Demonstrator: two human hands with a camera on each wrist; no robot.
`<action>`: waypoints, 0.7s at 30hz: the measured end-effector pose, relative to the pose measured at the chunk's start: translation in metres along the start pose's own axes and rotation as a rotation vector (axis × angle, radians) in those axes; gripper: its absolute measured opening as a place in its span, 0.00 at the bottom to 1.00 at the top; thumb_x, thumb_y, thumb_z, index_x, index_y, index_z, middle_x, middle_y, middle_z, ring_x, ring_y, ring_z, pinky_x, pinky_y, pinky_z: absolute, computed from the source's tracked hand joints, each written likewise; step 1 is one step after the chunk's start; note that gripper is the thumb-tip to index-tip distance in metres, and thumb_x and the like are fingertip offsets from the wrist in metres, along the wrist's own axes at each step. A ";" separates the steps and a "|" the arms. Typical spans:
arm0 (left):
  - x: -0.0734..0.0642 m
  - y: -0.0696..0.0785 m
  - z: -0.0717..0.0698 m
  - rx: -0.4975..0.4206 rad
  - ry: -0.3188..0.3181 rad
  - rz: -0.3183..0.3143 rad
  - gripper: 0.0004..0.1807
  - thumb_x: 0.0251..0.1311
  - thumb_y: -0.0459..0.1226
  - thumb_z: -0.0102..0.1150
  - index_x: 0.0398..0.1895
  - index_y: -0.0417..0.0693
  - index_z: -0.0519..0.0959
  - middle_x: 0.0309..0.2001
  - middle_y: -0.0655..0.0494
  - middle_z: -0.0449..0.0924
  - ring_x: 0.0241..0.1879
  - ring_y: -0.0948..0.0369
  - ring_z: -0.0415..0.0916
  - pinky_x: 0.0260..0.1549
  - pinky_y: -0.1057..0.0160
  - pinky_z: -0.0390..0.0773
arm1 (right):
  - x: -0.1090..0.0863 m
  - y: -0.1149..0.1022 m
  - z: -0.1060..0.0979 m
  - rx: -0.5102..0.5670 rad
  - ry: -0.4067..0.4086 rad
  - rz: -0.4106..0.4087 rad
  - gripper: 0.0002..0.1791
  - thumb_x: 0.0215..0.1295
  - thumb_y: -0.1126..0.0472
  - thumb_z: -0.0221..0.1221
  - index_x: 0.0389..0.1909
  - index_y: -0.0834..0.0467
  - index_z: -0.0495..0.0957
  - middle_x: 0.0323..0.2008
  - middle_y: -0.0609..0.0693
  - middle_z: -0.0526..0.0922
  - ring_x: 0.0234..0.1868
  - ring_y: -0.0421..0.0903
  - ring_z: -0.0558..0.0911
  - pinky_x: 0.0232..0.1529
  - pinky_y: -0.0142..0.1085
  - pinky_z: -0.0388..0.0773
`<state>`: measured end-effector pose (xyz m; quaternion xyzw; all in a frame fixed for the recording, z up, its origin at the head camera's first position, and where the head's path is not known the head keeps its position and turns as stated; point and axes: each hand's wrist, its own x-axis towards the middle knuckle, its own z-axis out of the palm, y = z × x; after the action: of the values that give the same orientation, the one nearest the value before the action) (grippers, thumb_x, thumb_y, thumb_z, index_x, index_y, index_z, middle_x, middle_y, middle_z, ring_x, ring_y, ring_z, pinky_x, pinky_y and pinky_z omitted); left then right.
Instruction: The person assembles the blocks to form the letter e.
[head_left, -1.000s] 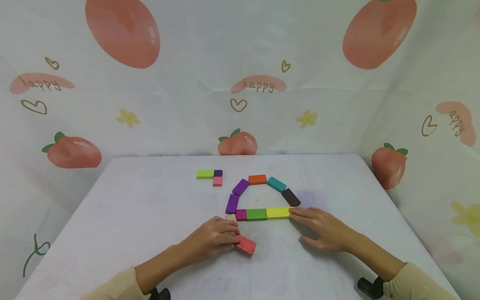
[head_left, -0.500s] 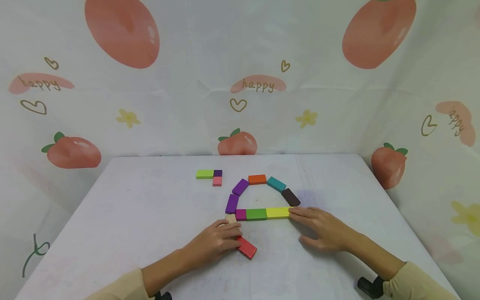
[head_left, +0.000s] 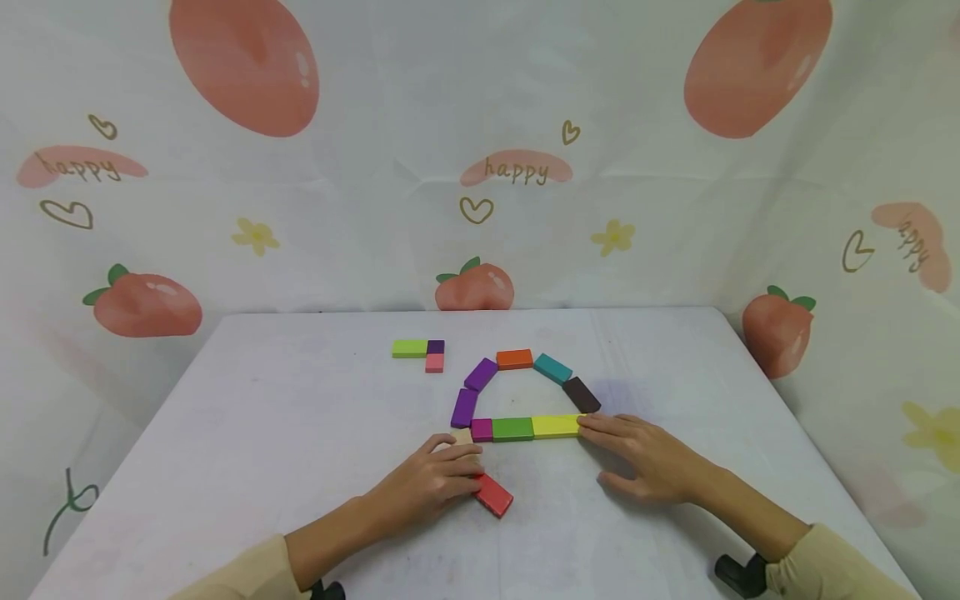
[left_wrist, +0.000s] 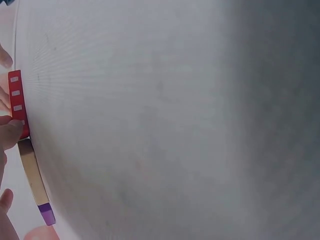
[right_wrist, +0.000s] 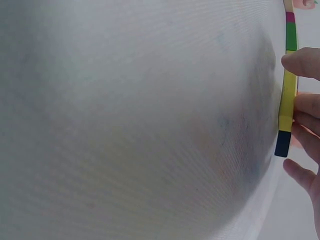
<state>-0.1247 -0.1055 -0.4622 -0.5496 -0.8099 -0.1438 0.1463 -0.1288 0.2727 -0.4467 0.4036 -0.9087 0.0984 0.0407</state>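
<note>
My left hand [head_left: 427,493] pinches the left end of a red block [head_left: 496,497], which lies slanted on the white table. In the left wrist view, the thumb presses the side of that red block [left_wrist: 17,97], which carries small white marks. Under and just beyond these fingers is a tan block [head_left: 461,437], partly hidden. It adjoins a row of magenta [head_left: 482,430], green [head_left: 513,429] and yellow blocks [head_left: 553,426]. My right hand [head_left: 641,458] lies with extended fingers, its fingertips touching the right end of the yellow block.
Purple blocks [head_left: 464,408], an orange block [head_left: 514,359], a teal block [head_left: 553,368] and a dark block [head_left: 582,394] arch behind the row. Farther left sit a lime block [head_left: 410,349], a small dark purple block [head_left: 436,347] and a pink block [head_left: 434,363]. A printed curtain hangs behind.
My left hand and the red block have shifted slightly toward me and to the right, uncovering more of the tan block. The right hand has stayed put.
</note>
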 end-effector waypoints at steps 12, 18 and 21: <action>0.000 0.000 0.000 -0.012 -0.011 -0.020 0.16 0.53 0.38 0.74 0.48 0.51 0.88 0.48 0.60 0.86 0.61 0.59 0.76 0.57 0.52 0.77 | -0.001 0.001 0.000 -0.008 0.013 -0.016 0.34 0.58 0.52 0.68 0.66 0.60 0.74 0.68 0.52 0.73 0.64 0.51 0.76 0.58 0.52 0.76; 0.001 0.000 0.000 -0.020 -0.012 -0.021 0.16 0.54 0.37 0.74 0.47 0.51 0.88 0.48 0.60 0.86 0.61 0.58 0.76 0.56 0.52 0.77 | -0.001 0.001 0.001 -0.007 0.018 -0.021 0.35 0.58 0.52 0.68 0.65 0.60 0.74 0.67 0.52 0.73 0.64 0.51 0.76 0.58 0.52 0.76; 0.001 0.000 0.000 -0.022 -0.004 -0.020 0.16 0.53 0.37 0.75 0.47 0.50 0.88 0.47 0.60 0.86 0.60 0.58 0.77 0.56 0.54 0.77 | -0.001 0.001 0.001 -0.006 0.020 -0.024 0.35 0.58 0.52 0.68 0.65 0.60 0.74 0.68 0.52 0.73 0.64 0.51 0.75 0.58 0.52 0.76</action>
<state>-0.1248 -0.1048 -0.4619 -0.5434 -0.8139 -0.1529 0.1374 -0.1292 0.2737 -0.4481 0.4135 -0.9035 0.0993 0.0522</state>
